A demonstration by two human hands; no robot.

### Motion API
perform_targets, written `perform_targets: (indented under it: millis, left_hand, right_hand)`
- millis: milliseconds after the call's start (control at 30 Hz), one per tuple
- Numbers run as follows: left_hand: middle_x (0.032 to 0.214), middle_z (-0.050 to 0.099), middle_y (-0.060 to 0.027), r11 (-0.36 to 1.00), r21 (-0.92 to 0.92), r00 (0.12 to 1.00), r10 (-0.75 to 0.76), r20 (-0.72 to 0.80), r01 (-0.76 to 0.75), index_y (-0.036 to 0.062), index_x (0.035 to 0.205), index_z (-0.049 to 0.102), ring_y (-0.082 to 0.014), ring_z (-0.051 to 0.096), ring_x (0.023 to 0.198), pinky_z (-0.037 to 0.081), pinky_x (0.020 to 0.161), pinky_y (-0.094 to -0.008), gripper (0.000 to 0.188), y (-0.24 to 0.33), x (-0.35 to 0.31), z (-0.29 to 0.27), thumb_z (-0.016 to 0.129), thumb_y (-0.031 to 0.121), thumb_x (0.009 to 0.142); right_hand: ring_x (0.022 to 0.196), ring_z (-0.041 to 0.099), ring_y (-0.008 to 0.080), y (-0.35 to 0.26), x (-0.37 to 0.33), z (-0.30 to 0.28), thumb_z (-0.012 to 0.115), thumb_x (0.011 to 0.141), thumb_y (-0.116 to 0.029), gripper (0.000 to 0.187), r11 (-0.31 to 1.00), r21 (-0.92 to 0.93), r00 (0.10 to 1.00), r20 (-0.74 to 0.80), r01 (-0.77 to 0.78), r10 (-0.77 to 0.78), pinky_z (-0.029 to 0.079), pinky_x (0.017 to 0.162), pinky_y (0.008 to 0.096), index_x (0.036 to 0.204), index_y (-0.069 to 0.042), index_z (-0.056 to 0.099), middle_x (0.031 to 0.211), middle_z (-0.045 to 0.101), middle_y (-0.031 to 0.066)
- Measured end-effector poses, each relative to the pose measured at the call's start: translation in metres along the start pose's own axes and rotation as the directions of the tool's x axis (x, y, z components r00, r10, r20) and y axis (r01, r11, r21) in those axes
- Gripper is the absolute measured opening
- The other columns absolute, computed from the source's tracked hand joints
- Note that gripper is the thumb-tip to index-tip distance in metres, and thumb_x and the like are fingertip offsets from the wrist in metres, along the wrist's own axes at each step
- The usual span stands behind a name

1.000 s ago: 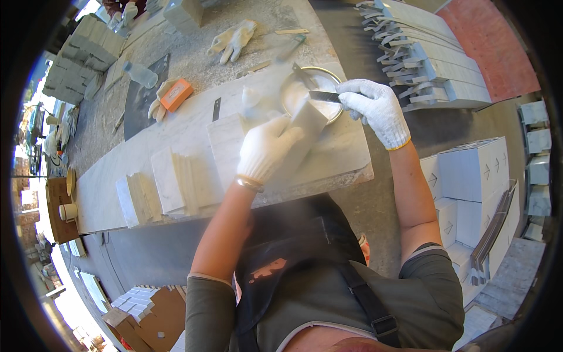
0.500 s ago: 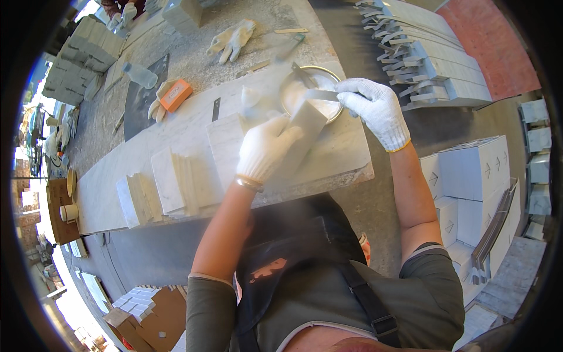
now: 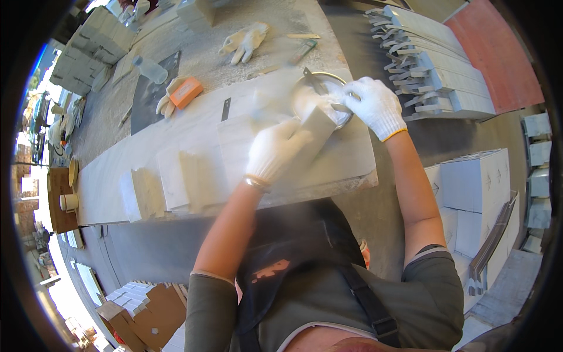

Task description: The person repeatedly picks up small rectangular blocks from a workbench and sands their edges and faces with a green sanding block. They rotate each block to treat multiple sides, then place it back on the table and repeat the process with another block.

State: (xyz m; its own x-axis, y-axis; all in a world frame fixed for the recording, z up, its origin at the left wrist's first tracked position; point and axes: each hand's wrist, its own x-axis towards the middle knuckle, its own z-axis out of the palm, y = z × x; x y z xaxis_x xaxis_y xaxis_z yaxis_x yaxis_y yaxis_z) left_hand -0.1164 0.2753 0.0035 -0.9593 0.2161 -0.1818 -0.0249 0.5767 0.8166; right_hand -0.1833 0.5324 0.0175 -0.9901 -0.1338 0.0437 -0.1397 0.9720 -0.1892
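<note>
My left hand (image 3: 271, 151), in a white knit glove, is closed on the edge of a flat grey tile (image 3: 318, 134), held tilted over the pale slab. My right hand (image 3: 376, 107), gloved too, pinches a small metal scraper blade (image 3: 340, 108) close to the tile's upper end. Just beyond the tile stands a round tin (image 3: 336, 77) of white paste (image 3: 305, 101), partly covered by the tile and right hand. A dark putty knife (image 3: 314, 81) leans inside it. White stone tiles (image 3: 176, 180) stand in groups along the near side of the slab, blurred.
Farther back on the dusty table lie a loose glove (image 3: 245, 42), an orange box (image 3: 186, 92) on another glove, a plastic bottle (image 3: 151, 70) and a green-handled tool (image 3: 303, 51). White cartons (image 3: 469, 188) stand on the right, and stacked slabs (image 3: 443, 70) sit behind them.
The scraper blade has turned and moved lower, nearer the tile's upper end. My right hand has shifted slightly; the left still grips the tile. The whole view has moved a little.
</note>
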Motion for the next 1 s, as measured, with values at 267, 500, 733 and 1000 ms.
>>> perform_targets:
  millis: [267,500,733,1000]
  left_hand:
    - [0.104,0.074,-0.0166,0.978,0.166,0.992,0.123,0.02,-0.125,0.0109,0.11,0.075,-0.0359,0.071,0.096,0.056,0.084,-0.0428,0.03,-0.021,0.007,0.008,0.066,0.036,0.096]
    - [0.102,0.074,-0.0226,0.98,0.132,0.989,0.145,0.025,-0.147,0.006,0.11,0.074,-0.0414,0.07,0.097,0.054,0.088,-0.0459,0.044,-0.021,0.008,0.007,0.065,0.045,0.092]
    - [0.1,0.074,-0.0209,0.991,0.103,0.996,0.08,0.041,-0.084,0.0078,0.11,0.074,-0.0398,0.071,0.095,0.054,0.085,-0.0444,0.039,-0.011,0.005,0.003,0.067,0.043,0.093]
    - [0.095,0.075,-0.0208,0.994,0.093,0.998,0.053,-0.02,-0.051,0.0079,0.108,0.072,-0.0391,0.072,0.088,0.056,0.08,-0.0428,0.038,-0.005,0.002,0.004,0.068,0.044,0.095]
  right_hand:
    - [0.122,0.065,0.03,-0.057,0.1,0.002,0.078,0.085,-0.038,0.048,0.823,0.396,0.883,0.059,0.408,-0.466,0.052,0.104,0.0403,0.128,-0.016,0.075,0.135,0.068,0.0075]
    - [0.109,0.071,0.0261,-0.111,0.162,0.074,0.088,0.068,-0.028,0.065,0.734,0.405,0.671,0.314,0.546,-0.672,0.059,0.088,0.0383,0.131,-0.016,0.075,0.132,0.07,0.0064]
    - [0.106,0.07,0.0209,-0.118,0.155,0.075,0.084,0.077,-0.024,0.042,0.758,0.491,0.634,0.434,0.43,-0.64,0.055,0.091,0.0354,0.117,-0.014,0.077,0.114,0.076,0.0037]
    - [0.11,0.063,0.0136,-0.043,0.085,-0.011,0.077,0.093,-0.012,0.027,0.458,0.886,0.863,0.171,0.077,-0.475,0.052,0.096,0.0298,0.117,-0.004,0.068,0.114,0.069,0.0029]
